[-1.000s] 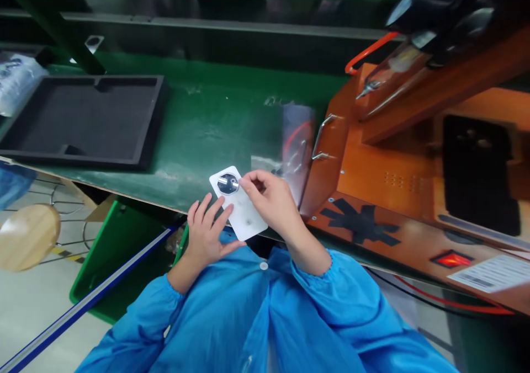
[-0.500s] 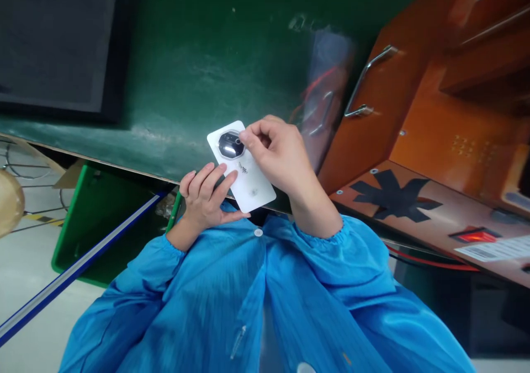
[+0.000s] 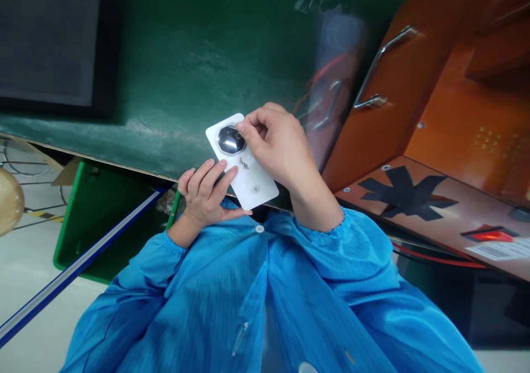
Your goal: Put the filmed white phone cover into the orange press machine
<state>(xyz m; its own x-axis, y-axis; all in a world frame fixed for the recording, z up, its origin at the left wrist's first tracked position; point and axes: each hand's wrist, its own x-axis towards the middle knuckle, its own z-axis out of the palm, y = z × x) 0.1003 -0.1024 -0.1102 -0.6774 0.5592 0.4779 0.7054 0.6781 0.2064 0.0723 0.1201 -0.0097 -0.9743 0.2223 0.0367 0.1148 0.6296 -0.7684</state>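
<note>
A white phone back cover [image 3: 256, 182] with a dark, many-sided camera window [image 3: 231, 139] is held tilted above the green table's front edge. My left hand [image 3: 205, 193] grips its lower left side, fingers over the face and thumb along the bottom edge. Over the upper right part lies my right hand [image 3: 279, 141], with thumb and forefinger pinched together at the camera window's right edge. Whatever may be between those fingertips is hidden or too small to make out. Dark print shows on the cover's lower half.
Orange equipment with a metal handle [image 3: 383, 67] stands to the right, above a red switch [image 3: 492, 234]. A black flat-topped thing [image 3: 49, 42] sits on the green table [image 3: 199, 58]. Below left are a green bin [image 3: 66, 240] and a blue-edged bar [image 3: 83, 265].
The view has shifted slightly, and the orange equipment sits further right in it. The right fingertips have moved slightly up and left over the camera window. The left grip looks the same.
</note>
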